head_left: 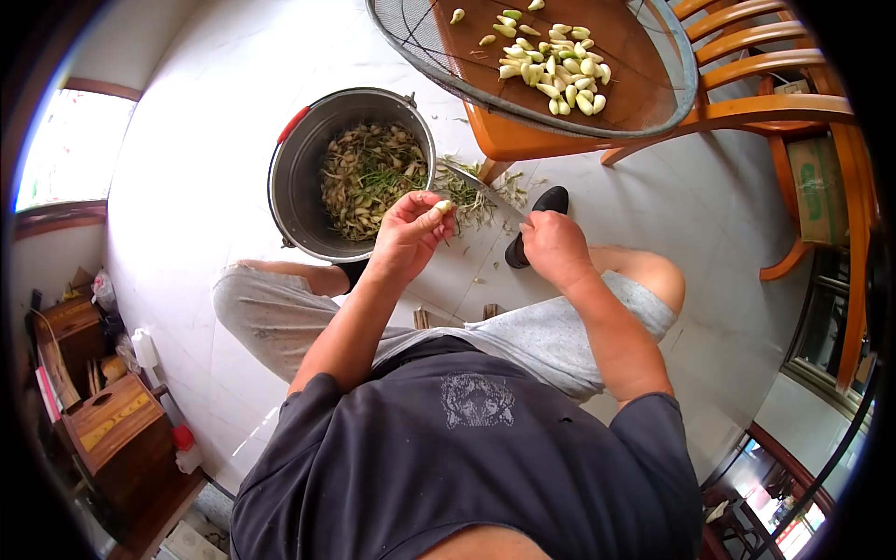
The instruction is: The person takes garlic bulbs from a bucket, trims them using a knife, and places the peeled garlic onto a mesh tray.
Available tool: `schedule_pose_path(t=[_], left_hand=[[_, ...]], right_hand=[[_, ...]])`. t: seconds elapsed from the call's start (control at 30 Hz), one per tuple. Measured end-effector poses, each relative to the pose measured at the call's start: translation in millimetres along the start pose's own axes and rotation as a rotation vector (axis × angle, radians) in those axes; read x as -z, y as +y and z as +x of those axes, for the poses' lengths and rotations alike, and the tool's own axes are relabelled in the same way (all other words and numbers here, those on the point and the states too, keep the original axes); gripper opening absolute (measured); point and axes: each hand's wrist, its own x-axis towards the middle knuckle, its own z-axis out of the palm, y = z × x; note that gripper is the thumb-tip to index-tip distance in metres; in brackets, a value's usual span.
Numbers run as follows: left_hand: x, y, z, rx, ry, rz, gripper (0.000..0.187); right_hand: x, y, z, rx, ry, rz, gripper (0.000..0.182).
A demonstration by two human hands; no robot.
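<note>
My left hand (pixel 411 231) pinches a small pale bulb (pixel 443 206) between thumb and fingertips, close to the bucket's right rim. My right hand (pixel 556 248) is wrapped round the handle of a knife (pixel 487 194), whose blade points up and left, a little apart from the bulb. Several untrimmed bulbs with green and dry stalks (pixel 373 177) fill the lower part of the metal bucket (pixel 282 210). Cleaned white bulbs (pixel 565 70) are heaped on a round mesh tray (pixel 653 107) at the upper right.
Under the tray is a wooden chair (pixel 509 135), and another slatted chair (pixel 770 112) stands beside it. Green trimmings (pixel 485 205) litter the white tiled floor (pixel 205 159). My black shoe (pixel 551 202) is near the knife. Wooden boxes (pixel 112 420) stand at left.
</note>
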Motion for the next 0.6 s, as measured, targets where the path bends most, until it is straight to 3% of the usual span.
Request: schedule_pose_path(t=[0.33,0.6], left_hand=[[-18.3,19.6,6.2,-0.086,-0.067,0.124,0.025],[-53.5,52.2,35.4,-0.112,-0.125,0.208,0.026]], right_hand=[[8.7,-3.7,5.3,-0.058,-0.091,0.103,0.017],[10.6,-1.0,5.4,-0.068,-0.194,0.017,0.02]])
